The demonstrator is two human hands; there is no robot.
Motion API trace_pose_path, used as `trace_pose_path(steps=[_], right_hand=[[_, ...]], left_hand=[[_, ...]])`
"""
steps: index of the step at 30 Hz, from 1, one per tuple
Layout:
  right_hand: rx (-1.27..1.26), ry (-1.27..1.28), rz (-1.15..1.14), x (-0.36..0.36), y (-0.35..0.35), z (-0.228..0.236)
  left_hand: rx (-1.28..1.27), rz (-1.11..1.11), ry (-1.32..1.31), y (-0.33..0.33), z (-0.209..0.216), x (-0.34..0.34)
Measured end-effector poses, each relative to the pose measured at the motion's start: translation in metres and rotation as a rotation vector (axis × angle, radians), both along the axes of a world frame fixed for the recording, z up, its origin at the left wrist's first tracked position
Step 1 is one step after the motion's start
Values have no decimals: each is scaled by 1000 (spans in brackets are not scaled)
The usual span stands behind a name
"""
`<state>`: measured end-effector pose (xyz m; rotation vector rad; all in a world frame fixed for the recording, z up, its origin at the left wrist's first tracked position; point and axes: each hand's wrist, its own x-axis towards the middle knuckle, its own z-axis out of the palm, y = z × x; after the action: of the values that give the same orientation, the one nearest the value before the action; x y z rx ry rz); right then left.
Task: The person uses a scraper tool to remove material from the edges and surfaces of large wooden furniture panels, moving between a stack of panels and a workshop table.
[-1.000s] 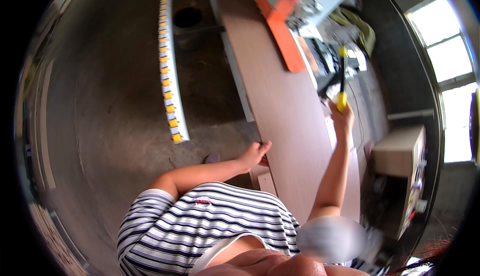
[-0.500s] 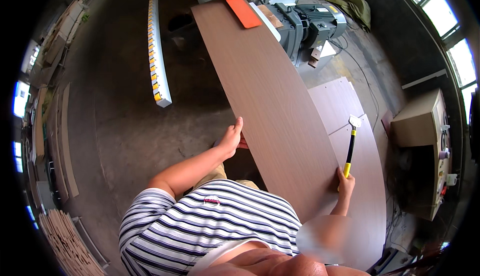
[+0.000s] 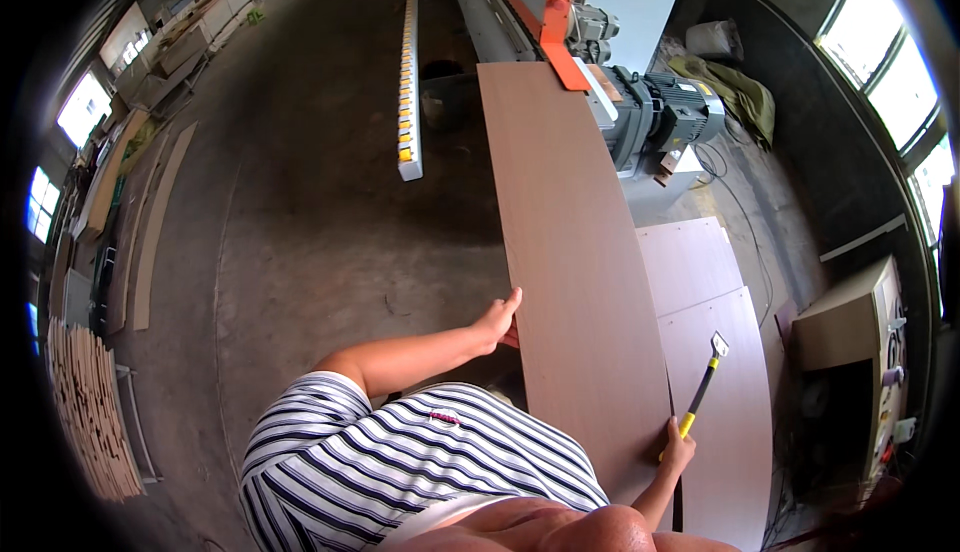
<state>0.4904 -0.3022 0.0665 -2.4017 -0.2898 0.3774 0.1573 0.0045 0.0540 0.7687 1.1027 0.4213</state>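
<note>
A long wood-grain board point(image 3: 575, 242) runs from my body out to the machine, its far right corner beneath an orange guard point(image 3: 562, 47). My left hand point(image 3: 498, 322) is closed on the board's left edge, thumb on top and fingers underneath. Near the board's right edge, my right hand point(image 3: 678, 448) is wrapped round the yellow-and-black handle of a scraper point(image 3: 703, 392). The scraper's pale head points away from me, over the boards on the right. Whether the right hand also touches the long board, I cannot tell.
More wood-grain boards point(image 3: 715, 352) lie to the right. Beyond them is a grey motor point(image 3: 680, 110) on the machine. A rail with yellow rollers point(image 3: 408, 112) stretches away at far left. Stacked strips point(image 3: 95, 407) stand at left; a cabinet point(image 3: 850, 317) is at right.
The whole view has shifted, with the machine now lower and farther right. The board's end seems a little nearer me relative to the orange guard. The scraper leans more to the right.
</note>
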Motion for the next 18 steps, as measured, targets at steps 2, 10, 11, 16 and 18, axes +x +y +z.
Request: trace_pose_path(steps=[2, 10, 11, 16, 18], right_hand=[[2, -4, -11, -17, -42, -13], [-162, 35, -90, -84, -151, -18], [-220, -8, -65, -90, -156, -18], [-364, 159, -107, -121, -210, -23], [-385, 182, -122, -119, -249, -21]], left_hand=[[52, 17, -7, -31, -25, -17], [-119, -56, 37, -153, 0, -90], [-66, -60, 48, -157, 5, -92], [-162, -83, 159, -213, -17, -103], [-196, -116, 171, -249, -28, -97]])
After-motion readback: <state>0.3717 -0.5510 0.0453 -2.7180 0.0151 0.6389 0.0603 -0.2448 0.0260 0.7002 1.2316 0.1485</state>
